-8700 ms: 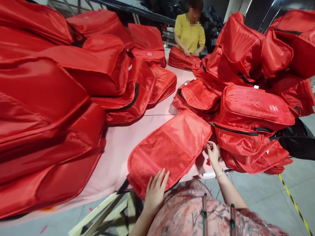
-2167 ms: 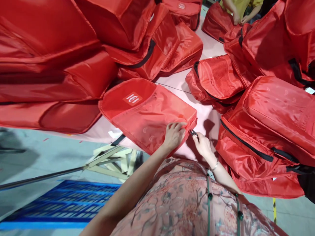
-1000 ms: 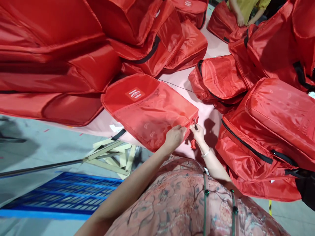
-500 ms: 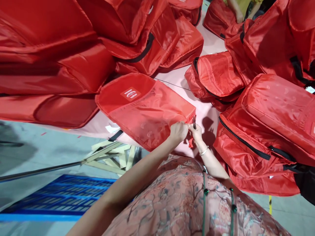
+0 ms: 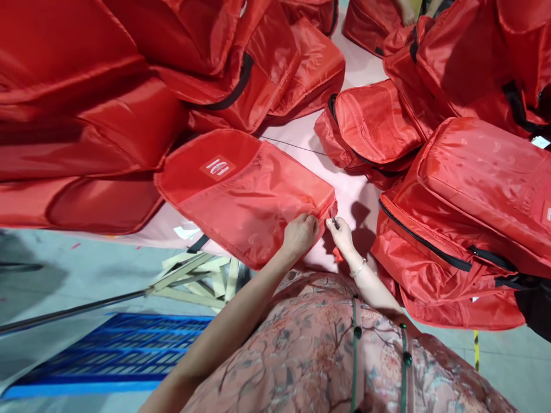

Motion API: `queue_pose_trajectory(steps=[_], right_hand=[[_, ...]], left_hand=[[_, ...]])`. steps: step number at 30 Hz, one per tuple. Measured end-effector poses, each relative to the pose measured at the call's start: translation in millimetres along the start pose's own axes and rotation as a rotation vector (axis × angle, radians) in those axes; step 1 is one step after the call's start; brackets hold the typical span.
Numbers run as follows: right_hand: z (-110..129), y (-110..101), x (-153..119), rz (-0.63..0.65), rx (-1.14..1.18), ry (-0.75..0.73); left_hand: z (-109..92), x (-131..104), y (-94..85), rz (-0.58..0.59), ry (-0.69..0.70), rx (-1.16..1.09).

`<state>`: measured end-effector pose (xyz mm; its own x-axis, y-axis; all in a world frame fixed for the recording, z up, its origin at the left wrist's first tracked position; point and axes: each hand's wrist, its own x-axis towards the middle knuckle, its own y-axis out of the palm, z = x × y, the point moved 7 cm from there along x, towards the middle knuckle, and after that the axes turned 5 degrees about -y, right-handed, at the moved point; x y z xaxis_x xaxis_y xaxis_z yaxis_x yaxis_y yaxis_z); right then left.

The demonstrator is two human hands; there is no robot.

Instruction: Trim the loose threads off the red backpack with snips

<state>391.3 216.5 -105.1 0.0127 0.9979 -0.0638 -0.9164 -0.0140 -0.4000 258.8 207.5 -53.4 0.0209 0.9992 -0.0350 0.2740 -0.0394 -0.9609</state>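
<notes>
Flat red bag (image 5: pixel 245 195): lies on the pink table (image 5: pixel 357 198) at its near edge, logo patch up, one corner turned toward the person; this puts the seam at that corner within reach of both hands.
Left hand (image 5: pixel 300 234): fingers closed on the bag's corner edge, pinching the fabric, apparently to hold it taut and steady.
Right hand (image 5: pixel 342 234): fingers pressed together around a small dark tool (image 5: pixel 333 217), whose tip meets the bag's corner just beside the left hand; it looks like a thread snip, judged from its thin shape.
Small red scrap (image 5: pixel 337 255): hangs or lies just below the right hand, near the table edge; whether it is attached to the bag cannot be told.
Piled red bags, left (image 5: pixel 86 109): stacked high on the table, well apart from the hands.
Zipped red bags, right (image 5: pixel 465 195): heaped beside the right forearm, black zips showing.
Co-worker's hand (image 5: pixel 404 7): only a hand at the top edge, resting on another red bag; the rest is cut off.
Hidden or unclear: the tool's blades and the exact spot they touch are too small to read; the wooden frame (image 5: pixel 198 275) beneath the table shows only partly.
</notes>
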Motion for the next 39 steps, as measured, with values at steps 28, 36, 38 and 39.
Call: queue_pose_trajectory(steps=[28,36,38,39], right_hand=[[83,-6,-30,0.363,-1.078,-0.265],[81,-10,-27,0.308,-1.033,-0.287],[78,-16,-28,0.284,-1.0,-0.276],[76,-19,-29,0.277,-0.981,-0.27]], left_hand=[[-3,0,-1.3,0.026,0.077,-0.002],[3,-6,-3.9,-0.051,0.059,-0.078],[15,-13,-8.2,-0.101,0.022,-0.15],[22,-17,-11.3,-0.131,-0.001,-0.203]])
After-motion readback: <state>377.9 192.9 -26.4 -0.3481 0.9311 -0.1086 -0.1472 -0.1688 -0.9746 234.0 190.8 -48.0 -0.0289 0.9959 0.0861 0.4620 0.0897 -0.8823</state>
